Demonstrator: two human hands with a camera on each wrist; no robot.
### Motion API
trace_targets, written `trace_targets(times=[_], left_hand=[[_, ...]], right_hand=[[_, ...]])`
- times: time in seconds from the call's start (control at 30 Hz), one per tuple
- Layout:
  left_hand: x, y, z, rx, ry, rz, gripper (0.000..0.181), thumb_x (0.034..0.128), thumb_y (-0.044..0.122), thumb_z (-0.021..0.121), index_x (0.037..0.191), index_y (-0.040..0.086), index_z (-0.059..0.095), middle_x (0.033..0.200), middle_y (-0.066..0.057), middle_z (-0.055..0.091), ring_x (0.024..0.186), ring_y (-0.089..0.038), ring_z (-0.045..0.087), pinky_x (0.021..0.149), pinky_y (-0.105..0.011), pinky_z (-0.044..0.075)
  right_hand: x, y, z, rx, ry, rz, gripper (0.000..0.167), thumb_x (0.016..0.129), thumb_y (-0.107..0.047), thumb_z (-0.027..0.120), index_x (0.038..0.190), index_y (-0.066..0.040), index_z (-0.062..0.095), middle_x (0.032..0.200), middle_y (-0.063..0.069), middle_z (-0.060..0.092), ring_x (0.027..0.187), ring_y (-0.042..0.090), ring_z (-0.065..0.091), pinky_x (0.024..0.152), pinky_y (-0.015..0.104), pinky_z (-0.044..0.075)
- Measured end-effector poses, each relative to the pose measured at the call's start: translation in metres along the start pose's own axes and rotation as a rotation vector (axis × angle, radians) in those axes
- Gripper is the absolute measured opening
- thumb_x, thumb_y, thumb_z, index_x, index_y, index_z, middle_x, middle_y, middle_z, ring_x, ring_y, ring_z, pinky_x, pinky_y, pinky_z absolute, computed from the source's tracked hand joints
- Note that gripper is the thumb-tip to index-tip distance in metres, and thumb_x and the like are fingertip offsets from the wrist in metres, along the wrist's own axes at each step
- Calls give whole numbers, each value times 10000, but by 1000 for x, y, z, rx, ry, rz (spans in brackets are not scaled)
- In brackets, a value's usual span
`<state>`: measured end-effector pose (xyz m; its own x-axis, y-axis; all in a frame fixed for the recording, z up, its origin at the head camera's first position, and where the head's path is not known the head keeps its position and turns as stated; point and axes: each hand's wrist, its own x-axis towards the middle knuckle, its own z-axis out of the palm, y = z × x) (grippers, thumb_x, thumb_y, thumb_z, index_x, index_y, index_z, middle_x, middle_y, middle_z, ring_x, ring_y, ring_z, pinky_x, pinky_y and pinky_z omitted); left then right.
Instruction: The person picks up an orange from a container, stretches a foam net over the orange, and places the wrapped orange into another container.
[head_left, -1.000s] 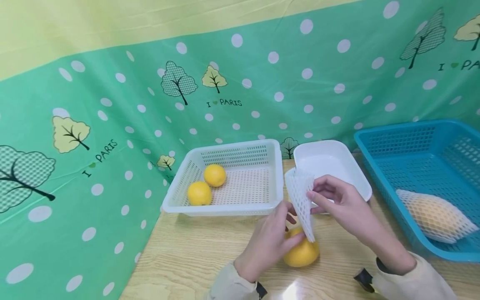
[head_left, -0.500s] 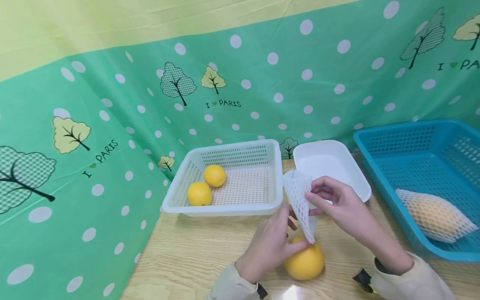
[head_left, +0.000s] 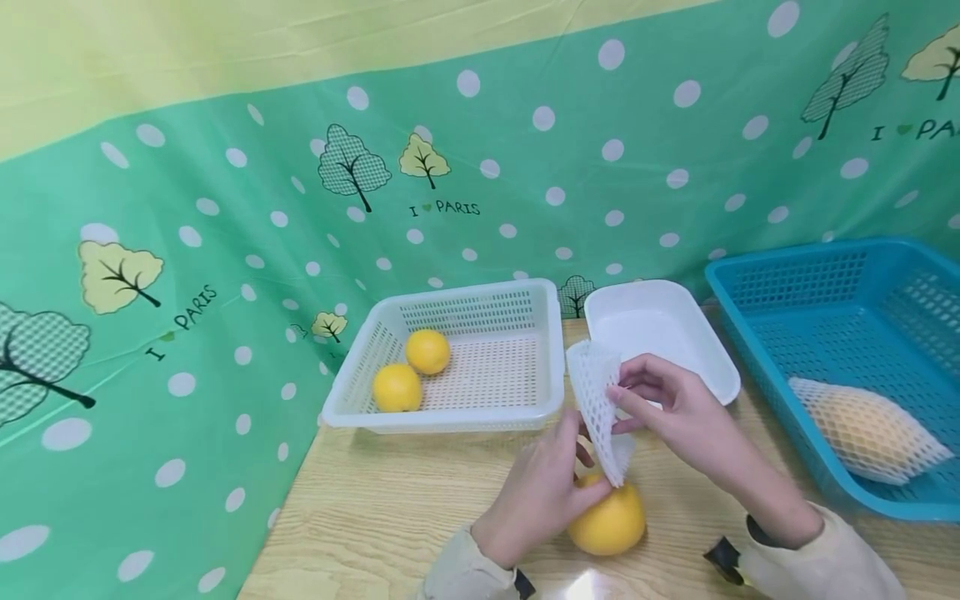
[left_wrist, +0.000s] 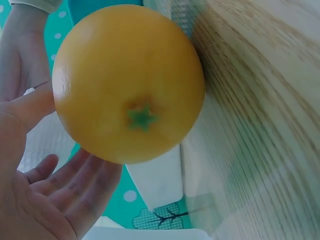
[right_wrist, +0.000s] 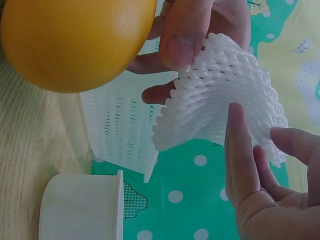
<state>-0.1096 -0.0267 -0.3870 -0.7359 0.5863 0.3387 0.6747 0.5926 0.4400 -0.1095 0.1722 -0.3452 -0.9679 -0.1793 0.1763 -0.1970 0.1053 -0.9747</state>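
Observation:
A white foam net sleeve (head_left: 596,387) hangs upright above a yellow-orange fruit, an orange by its look (head_left: 609,521), on the table. My right hand (head_left: 678,400) holds the sleeve's side between thumb and fingers; in the right wrist view, fingertips reach inside its spread mouth (right_wrist: 215,115). My left hand (head_left: 536,487) has its thumb at the sleeve's lower edge, with fingers behind the net. In the left wrist view, the orange (left_wrist: 130,85) shows a green star-shaped stem mark and hides the left thumb's tip. The sleeve and orange are separate.
A white slotted basket (head_left: 495,408) at the back holds two oranges (head_left: 397,387). Beside it stands a white tray (head_left: 712,350). A blue basket (head_left: 765,367) on the right holds a net-wrapped fruit (head_left: 870,429). A patterned green curtain (head_left: 525,167) hangs behind.
The orange has shifted toward me on the table, away from the sleeve and left fingers. The sleeve has tilted slightly, and its lower end shows more open. Both hands stay nearly in place.

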Motion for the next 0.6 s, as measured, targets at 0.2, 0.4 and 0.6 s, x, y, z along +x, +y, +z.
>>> trace_targets(times=[0.2, 0.4, 0.6], left_hand=[[-1, -1, 1, -7, -6, -4, 560, 866, 328, 770, 1289, 166, 441, 1023, 57, 659, 786, 40, 617, 652, -41, 434], [-2, -3, 1, -13, -35, -12, 577, 886, 288, 754, 1347, 151, 435, 1021, 42, 680, 786, 39, 611, 653, -43, 440], [-1, -4, 1, 22, -42, 10, 348, 908, 203, 717, 1179, 149, 507, 955, 51, 670, 791, 36, 609, 653, -59, 439]], right_hand=[[-1, 0, 0, -7, -34, -33, 235, 992, -110, 600, 1123, 74, 535, 1068, 205, 574, 934, 123, 670, 733, 337, 619], [-7, 4, -1, -172, -70, -77, 202, 971, -134, 637, 1119, 1, 608, 1074, 114, 644, 991, 208, 658, 783, 281, 605], [-23, 17, -11, -348, -190, -165, 315, 912, -204, 724, 1189, -113, 606, 1165, 35, 628, 1081, 194, 621, 850, 318, 592]])
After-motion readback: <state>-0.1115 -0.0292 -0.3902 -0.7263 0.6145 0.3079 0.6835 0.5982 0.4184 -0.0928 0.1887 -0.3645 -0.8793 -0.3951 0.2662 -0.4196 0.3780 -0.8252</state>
